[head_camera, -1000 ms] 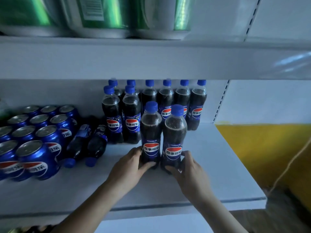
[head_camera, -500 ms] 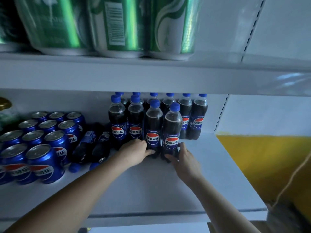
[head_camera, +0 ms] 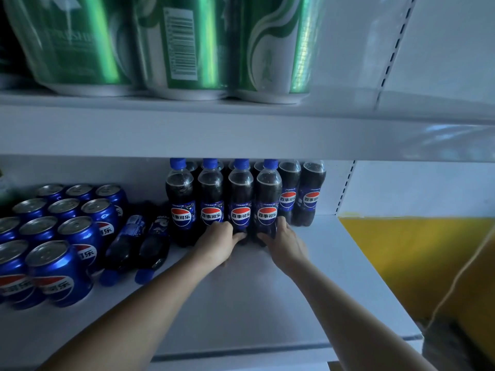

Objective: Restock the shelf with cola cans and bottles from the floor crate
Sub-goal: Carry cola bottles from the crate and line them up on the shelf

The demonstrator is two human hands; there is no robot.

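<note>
Gripping two upright cola bottles near their bases, a person reaches both bare arms onto a white lower shelf point(head_camera: 267, 303). The left hand point(head_camera: 217, 243) curls its fingers around the bottom of the third cola bottle point(head_camera: 241, 199), counting from the left. The right hand point(head_camera: 285, 243) does the same on the fourth cola bottle point(head_camera: 269, 199) just beside it. Both bottles have their long axis vertical, blue caps up and labels facing the viewer.

To the left, two lying cola bottles point(head_camera: 126, 245) point their caps towards the shelf's front edge. Blue cola cans point(head_camera: 67, 228) stand further left.

The hands hide the held bottles' bases and most fingertips. The upper shelf point(head_camera: 241, 135) cuts off the caps of the back-row bottles point(head_camera: 312, 194). The green cans point(head_camera: 182, 49) on it are blurred.
</note>
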